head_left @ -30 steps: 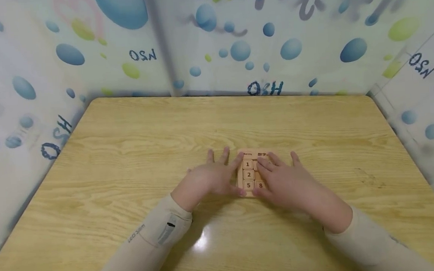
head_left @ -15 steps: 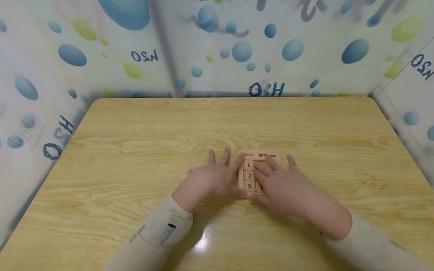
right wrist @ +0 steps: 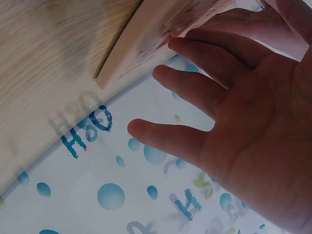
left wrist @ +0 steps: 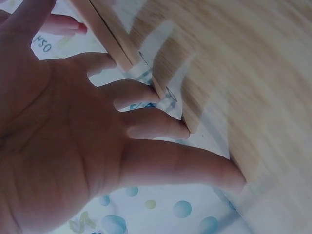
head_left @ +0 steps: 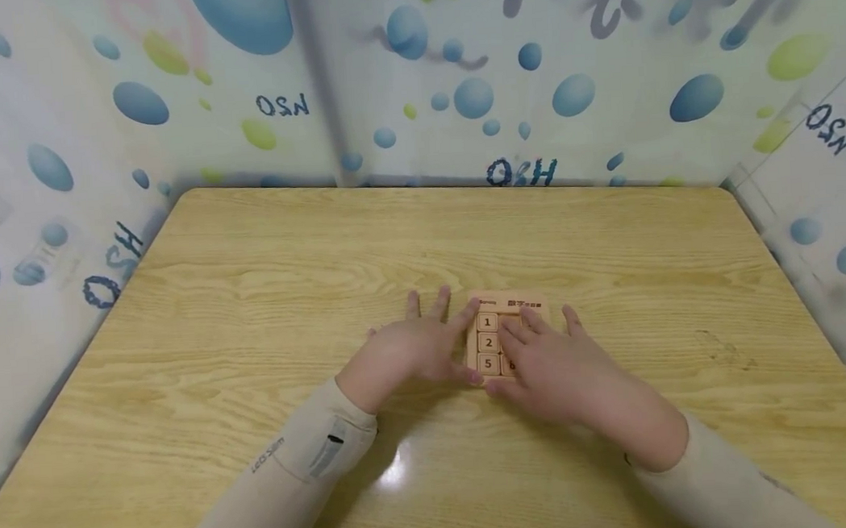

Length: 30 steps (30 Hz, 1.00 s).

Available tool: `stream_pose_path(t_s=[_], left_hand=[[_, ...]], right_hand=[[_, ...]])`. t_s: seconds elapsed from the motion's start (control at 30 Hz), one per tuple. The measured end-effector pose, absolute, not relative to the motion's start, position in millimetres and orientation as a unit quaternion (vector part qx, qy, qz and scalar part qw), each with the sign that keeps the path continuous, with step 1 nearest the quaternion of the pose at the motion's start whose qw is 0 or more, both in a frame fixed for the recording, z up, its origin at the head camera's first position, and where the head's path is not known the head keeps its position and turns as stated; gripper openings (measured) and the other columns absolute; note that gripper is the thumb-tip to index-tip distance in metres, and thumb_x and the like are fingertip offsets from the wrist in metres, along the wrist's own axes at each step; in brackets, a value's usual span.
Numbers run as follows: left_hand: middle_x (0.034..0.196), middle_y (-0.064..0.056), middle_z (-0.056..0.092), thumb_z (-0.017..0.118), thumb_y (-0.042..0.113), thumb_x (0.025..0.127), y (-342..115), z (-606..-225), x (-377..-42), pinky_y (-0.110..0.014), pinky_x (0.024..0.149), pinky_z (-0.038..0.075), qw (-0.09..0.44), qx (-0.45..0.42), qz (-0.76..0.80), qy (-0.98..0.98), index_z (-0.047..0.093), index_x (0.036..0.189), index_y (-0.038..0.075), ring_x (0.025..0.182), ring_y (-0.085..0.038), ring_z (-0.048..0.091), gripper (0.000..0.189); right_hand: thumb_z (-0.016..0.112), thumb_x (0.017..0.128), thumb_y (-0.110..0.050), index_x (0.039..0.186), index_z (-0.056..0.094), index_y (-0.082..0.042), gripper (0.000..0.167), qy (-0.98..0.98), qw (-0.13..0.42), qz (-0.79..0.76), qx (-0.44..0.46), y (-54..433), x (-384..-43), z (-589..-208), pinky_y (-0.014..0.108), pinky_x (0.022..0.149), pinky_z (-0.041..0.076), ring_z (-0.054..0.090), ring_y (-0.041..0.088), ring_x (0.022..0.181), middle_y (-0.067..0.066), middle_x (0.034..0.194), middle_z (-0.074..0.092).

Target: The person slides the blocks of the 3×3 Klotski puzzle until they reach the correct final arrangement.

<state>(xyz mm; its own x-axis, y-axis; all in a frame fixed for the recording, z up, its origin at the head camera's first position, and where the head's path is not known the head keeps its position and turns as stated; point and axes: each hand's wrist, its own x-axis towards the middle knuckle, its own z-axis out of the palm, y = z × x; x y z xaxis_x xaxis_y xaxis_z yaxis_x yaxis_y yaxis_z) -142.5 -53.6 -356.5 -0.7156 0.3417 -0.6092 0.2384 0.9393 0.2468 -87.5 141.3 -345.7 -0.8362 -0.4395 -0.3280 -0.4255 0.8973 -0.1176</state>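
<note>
- Pale wood is shown in one flat number board [head_left: 501, 299], laid between two hands on one glossy, wood-grained table [head_left: 421, 240].
- Three square wooden tiles [head_left: 488, 342], marked 1, 2 and 5, are seen whole in its left column; others are partly covered.
- Its left edge is touched by the left hand [head_left: 417, 349], fingers spread and extended.
- Its face is touched by the right hand [head_left: 556, 365], fingers outstretched, nothing being gripped.
- Two beige fabric sleeves [head_left: 283, 474] are worn.
</note>
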Motion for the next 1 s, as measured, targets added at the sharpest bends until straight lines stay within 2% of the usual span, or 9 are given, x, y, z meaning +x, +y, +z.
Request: stream_pose_path(t_s=[0.2, 0.4, 0.63, 1.0], left_hand=[[0.180, 0.001, -0.018, 0.071, 0.078, 0.084, -55, -358, -143, -0.096, 0.107, 0.022, 0.343, 0.158, 0.078, 0.923, -0.003, 0.168, 0.052, 0.164, -0.048, -0.015, 0.115], [0.180, 0.002, -0.017, 0.071, 0.077, 0.086, -57, -357, -142, -0.096, 0.106, 0.022, 0.345, 0.159, 0.079, 0.922, -0.002, 0.168, 0.052, 0.164, -0.047, -0.015, 0.112], [0.180, 0.000, -0.018, 0.068, 0.080, 0.085, -55, -356, -142, -0.097, 0.105, 0.020, 0.340, 0.167, 0.077, 0.922, -0.003, 0.168, 0.049, 0.163, -0.049, -0.016, 0.114], [0.179, -0.001, -0.018, 0.071, 0.070, 0.091, -54, -356, -142, -0.097, 0.105, 0.018, 0.345, 0.165, 0.079, 0.920, -0.003, 0.169, 0.049, 0.162, -0.050, -0.017, 0.109]], right_hand=[[0.049, 0.106, -0.066, 0.166, 0.038, -0.012, 0.081, 0.960, 0.168, -0.031, -0.223, 138, -91, -353, 0.085, 0.123, 0.015, 0.025, 0.042, 0.164, 0.005, 0.176, 0.032], [0.043, 0.106, -0.071, 0.170, 0.029, -0.024, 0.081, 0.957, 0.169, -0.036, -0.235, 135, -97, -362, 0.087, 0.122, 0.012, 0.022, 0.042, 0.165, -0.006, 0.178, 0.023], [0.045, 0.104, -0.072, 0.166, 0.040, -0.021, 0.081, 0.963, 0.170, -0.014, -0.211, 143, -95, -360, 0.086, 0.123, 0.010, 0.021, 0.042, 0.166, -0.003, 0.175, 0.034], [0.051, 0.103, -0.069, 0.161, 0.049, -0.014, 0.079, 0.953, 0.183, -0.018, -0.239, 133, -76, -349, 0.084, 0.125, 0.010, 0.028, 0.039, 0.164, 0.001, 0.171, 0.042]])
